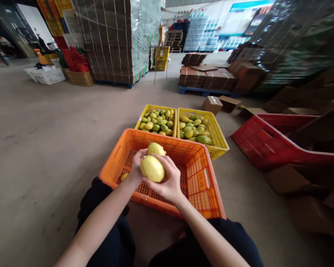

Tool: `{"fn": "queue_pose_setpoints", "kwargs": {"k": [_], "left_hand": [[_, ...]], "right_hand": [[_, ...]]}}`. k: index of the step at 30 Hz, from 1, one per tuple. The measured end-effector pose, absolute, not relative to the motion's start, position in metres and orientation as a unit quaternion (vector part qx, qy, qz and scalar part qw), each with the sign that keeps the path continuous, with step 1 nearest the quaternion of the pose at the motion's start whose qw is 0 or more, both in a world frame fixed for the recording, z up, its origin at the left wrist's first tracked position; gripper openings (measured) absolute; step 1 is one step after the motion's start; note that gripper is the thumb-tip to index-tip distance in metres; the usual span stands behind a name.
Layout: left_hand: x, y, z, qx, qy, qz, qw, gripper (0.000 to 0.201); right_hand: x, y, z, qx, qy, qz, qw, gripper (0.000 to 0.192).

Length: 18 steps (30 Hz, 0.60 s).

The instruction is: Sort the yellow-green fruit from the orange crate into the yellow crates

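Taking the orange crate [203, 178] as my reference: I observe both hands raised over its open middle, each closed around a yellow fruit. The right hand [169, 181] wraps the nearer fruit [151, 168] from its right side and underneath, fingers curled over the top. The left hand [136, 165] comes in from the left; its grip is closed on the farther fruit [156, 148], which sits just behind the nearer one and touches it. A small piece of yellow fruit [124, 176] lies on the crate floor near its left wall. Directly beyond the crate stand two yellow crates [221, 142] side by side, both holding green and yellow fruit, the right-hand one touching the orange crate's far corner. To the crate's right lies a red crate [267, 148], tilted, among flattened cartons. My assessment: the fruit is smooth-skinned, rounded and moderately heavy, firm yet liable to bruise. I would hold it around the widest part with spread fingers and light pressure, supporting it from below against slipping.
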<state>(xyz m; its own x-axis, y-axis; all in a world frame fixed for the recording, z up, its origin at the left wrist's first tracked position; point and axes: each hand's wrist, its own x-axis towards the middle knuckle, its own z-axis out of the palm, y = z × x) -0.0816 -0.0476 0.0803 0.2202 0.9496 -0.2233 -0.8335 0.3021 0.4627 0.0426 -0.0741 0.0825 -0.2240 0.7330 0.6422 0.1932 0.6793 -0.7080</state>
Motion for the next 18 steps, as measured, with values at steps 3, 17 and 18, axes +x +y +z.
{"fn": "queue_pose_setpoints", "kwargs": {"k": [3,17,18], "left_hand": [[-0.087,-0.046,0.088,0.11,0.218,0.599,0.762,0.035],[-0.081,-0.044,0.089,0.022,0.243,0.628,0.739,0.025],[-0.079,-0.043,0.088,0.02,0.252,0.633,0.732,0.022]], "right_hand": [[0.053,-0.069,0.098,-0.299,-0.595,0.496,0.557,0.056],[0.065,-0.039,0.103,-0.258,-0.186,0.808,0.496,0.029],[0.064,-0.038,0.103,-0.26,-0.183,0.812,0.489,0.027]]}}
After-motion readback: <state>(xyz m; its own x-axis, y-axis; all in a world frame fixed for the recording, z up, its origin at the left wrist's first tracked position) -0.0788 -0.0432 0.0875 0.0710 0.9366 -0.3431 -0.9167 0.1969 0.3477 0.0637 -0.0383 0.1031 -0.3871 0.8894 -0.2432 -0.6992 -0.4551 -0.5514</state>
